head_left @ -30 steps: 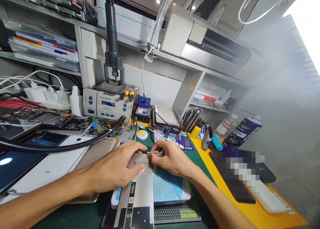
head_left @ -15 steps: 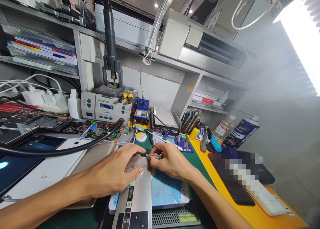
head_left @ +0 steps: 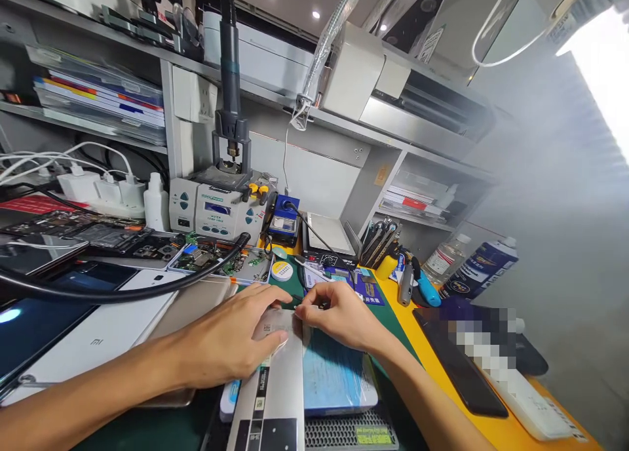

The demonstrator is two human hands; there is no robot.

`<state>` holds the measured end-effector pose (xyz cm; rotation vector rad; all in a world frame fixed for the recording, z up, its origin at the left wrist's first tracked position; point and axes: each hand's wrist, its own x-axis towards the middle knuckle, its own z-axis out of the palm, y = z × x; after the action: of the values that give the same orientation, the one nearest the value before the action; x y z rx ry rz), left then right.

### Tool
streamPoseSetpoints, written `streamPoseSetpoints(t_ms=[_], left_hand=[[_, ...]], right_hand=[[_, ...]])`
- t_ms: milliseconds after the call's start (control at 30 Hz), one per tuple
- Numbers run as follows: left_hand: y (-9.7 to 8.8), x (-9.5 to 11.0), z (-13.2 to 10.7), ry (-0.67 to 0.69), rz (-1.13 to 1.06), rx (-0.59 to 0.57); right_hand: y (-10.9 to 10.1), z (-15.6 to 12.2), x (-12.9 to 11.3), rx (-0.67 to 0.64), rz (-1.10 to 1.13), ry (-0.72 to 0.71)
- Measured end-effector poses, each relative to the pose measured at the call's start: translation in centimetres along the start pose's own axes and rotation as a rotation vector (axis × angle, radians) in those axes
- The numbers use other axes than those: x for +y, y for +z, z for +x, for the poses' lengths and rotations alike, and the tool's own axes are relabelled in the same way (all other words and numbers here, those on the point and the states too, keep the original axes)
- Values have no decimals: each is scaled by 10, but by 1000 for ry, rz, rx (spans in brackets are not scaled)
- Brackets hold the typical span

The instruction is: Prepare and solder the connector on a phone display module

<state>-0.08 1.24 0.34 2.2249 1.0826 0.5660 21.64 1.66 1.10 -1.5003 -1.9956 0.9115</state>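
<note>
1 silver panel (head_left: 275,398): lower centre of frame, lying partly over a blue-filmed device (head_left: 339,372).
Handling: likely thin, light, smooth, easily bent; take hold at the long edges.
Left hand (head_left: 236,339): flat, fingers extended, pressing the panel's upper end; nothing grasped.
Right hand (head_left: 339,316): thumb and forefinger pinched together at the panel's top edge; item pinched too small to identify.

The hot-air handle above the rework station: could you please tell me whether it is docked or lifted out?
Docked. The hot-air handle stands upright, nozzle down, in the holder on top of the rework station.
</note>
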Motion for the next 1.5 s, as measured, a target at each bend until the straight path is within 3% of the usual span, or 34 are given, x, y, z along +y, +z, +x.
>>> streamPoseSetpoints(t_ms=[500,1167,1367,1500], left_hand=[[0,1,-2,19,-3,-5],[4,-5,-1,43,12,20],[4,-5,-1,48,15,31],[2,-3,-2,76,-6,63]], right_hand=[[2,-1,-5,-15,30,18],[15,2,-6,124,-120,25],[8,-1,-10,45,-79,29],[10,0,-11,81,-80,19]])
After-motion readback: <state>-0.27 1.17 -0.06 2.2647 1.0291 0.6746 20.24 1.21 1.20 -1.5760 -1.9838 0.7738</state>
